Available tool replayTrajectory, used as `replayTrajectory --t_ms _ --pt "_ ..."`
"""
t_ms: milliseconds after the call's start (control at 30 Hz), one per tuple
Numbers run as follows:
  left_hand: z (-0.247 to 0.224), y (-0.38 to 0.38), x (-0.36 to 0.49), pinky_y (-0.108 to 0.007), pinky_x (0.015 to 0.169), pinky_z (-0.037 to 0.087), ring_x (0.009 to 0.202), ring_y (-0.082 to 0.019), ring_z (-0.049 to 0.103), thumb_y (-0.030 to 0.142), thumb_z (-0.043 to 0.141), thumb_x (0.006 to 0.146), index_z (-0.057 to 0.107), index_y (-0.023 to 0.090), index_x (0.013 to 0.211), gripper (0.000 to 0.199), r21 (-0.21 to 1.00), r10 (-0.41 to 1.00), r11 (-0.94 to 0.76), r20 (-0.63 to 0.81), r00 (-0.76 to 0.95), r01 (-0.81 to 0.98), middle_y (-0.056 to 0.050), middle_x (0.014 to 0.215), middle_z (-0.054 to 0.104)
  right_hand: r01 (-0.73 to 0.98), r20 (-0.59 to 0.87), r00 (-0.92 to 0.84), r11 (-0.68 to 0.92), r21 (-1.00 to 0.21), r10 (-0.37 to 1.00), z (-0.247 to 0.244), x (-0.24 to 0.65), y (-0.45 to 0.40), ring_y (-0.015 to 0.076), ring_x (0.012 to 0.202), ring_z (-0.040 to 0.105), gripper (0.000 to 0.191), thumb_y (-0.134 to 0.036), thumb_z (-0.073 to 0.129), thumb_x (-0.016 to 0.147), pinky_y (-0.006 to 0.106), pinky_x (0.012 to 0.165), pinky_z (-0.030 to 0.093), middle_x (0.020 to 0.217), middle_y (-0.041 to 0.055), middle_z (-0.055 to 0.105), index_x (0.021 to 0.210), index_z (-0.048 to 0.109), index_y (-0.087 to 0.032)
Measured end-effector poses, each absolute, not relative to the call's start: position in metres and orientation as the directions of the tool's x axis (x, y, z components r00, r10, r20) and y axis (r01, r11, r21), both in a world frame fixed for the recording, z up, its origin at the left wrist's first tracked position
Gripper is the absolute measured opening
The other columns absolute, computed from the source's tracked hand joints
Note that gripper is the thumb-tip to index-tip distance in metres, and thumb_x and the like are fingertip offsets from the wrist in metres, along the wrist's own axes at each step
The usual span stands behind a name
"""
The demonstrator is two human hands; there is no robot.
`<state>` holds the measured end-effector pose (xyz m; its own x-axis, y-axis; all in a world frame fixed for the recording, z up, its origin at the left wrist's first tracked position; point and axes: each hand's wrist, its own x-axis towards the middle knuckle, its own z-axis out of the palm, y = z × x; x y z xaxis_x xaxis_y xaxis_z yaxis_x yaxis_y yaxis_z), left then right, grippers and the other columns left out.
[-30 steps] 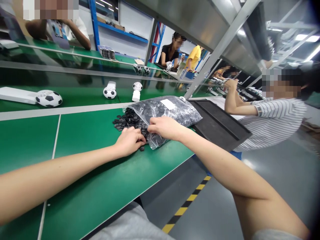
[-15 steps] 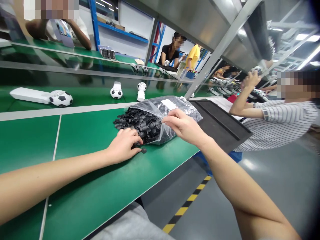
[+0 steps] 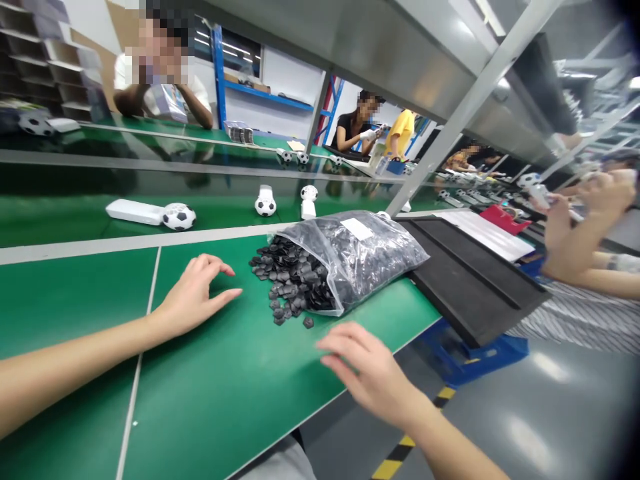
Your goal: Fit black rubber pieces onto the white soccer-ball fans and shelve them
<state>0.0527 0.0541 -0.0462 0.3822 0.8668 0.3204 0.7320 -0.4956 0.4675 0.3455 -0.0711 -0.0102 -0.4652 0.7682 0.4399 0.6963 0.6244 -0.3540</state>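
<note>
A clear plastic bag with a white label lies on the green table, its mouth facing left. Small black pieces spill from it in a heap, with one lying apart at the front. Left of the heap, my left hand hovers with thumb and fingers apart, holding nothing. My right hand, slightly blurred, is in front of the bag near the table's front edge, touching neither bag nor pieces; its fingers are spread from the thumb with nothing between them.
White items with football-patterned balls lie on the green belt behind the table. A black tray adjoins the bag at right. A slanted metal post rises behind. Several people work across the belt and at right.
My left hand has drawn back left from the black pieces. My right hand has let go of the bag's edge and come down toward the front. The camera view has shifted.
</note>
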Motion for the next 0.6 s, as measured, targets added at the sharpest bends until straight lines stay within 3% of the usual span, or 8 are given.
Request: replayTrajectory --t_ms 133,200,300,433,600 --pt "-0.052 0.039 0.037 -0.039 0.084 0.039 0.094 -0.024 0.044 0.045 0.053 0.079 0.053 0.02 0.092 0.028 0.433 0.868 -0.491 0.318 0.381 0.756 -0.006 0.096 0.048 0.843 0.329 -0.422 0.5 -0.201 0.845 -0.031 0.312 -0.06 0.019 0.079 0.06 0.019 -0.019 0.047 0.086 0.032 0.066 0.052 0.093 0.0079 0.06 0.102 0.057 -0.018" --pt "-0.052 0.031 0.04 -0.04 0.085 0.038 0.096 -0.024 0.044 0.037 0.055 0.079 0.053 0.019 0.092 0.023 0.447 0.872 -0.486 0.302 0.384 0.751 -0.007 0.097 0.049 0.904 0.322 -0.369 0.418 -0.094 0.872 -0.043 0.301 -0.048 0.0215 0.077 0.061 0.022 -0.021 0.048 0.085 0.033 0.061 0.053 0.091 0.0091 0.061 0.105 0.056 -0.016" --pt "-0.05 0.023 0.052 -0.041 0.086 0.037 0.097 -0.024 0.044 0.028 0.057 0.078 0.053 0.018 0.094 0.02 0.479 0.883 -0.469 0.263 0.389 0.742 -0.008 0.1 0.05 0.904 0.357 -0.396 0.427 -0.01 0.846 -0.06 0.29 -0.03 0.0207 0.074 0.063 0.026 -0.024 0.042 0.089 0.029 0.055 0.052 0.089 0.0087 0.061 0.11 0.055 -0.017" --pt "-0.05 0.024 0.058 -0.037 0.083 0.039 0.098 -0.023 0.046 0.034 0.065 0.073 0.054 0.021 0.093 0.027 0.45 0.901 -0.433 0.239 0.362 0.781 -0.005 0.101 0.052 0.86 0.454 -0.449 0.51 -0.015 0.77 -0.076 0.285 -0.014 0.0182 0.072 0.064 0.035 -0.034 0.027 0.093 0.027 0.055 0.053 0.089 0.0088 0.061 0.104 0.057 -0.018" --pt "-0.052 0.024 0.055 -0.036 0.082 0.04 0.096 -0.022 0.048 0.041 0.066 0.072 0.055 0.022 0.093 0.031 0.455 0.907 -0.421 0.213 0.363 0.785 -0.005 0.101 0.052 0.768 0.556 -0.482 0.632 -0.106 0.678 -0.1 0.302 0.003 0.0176 0.079 0.065 0.032 -0.041 0.033 0.091 0.025 0.064 0.056 0.09 0.0065 0.064 0.096 0.059 -0.023"
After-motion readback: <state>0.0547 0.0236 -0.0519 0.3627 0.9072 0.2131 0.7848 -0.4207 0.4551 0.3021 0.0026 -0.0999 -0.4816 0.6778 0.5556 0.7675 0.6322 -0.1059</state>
